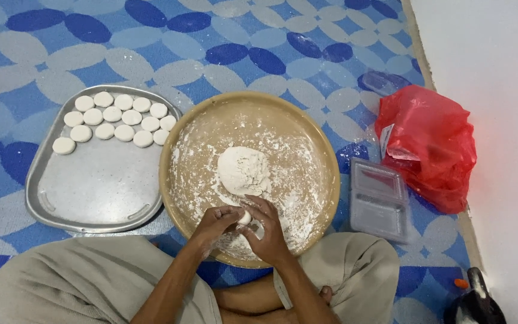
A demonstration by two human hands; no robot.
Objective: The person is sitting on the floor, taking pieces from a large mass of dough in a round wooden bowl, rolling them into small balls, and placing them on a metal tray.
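A metal tray [100,192] lies on the mat [43,54] at the left, its far end carrying rows of round white discs [115,117] — the near part is bare and dusted with flour. The mat is blue with pale oval shapes. At the right, a clear plastic box [379,201] lies flat, and just beyond it a crumpled red bag [430,147] rests against the edge of the white floor [499,72]. A dark object [475,303] — too cropped to tell — sits in the lower right corner.
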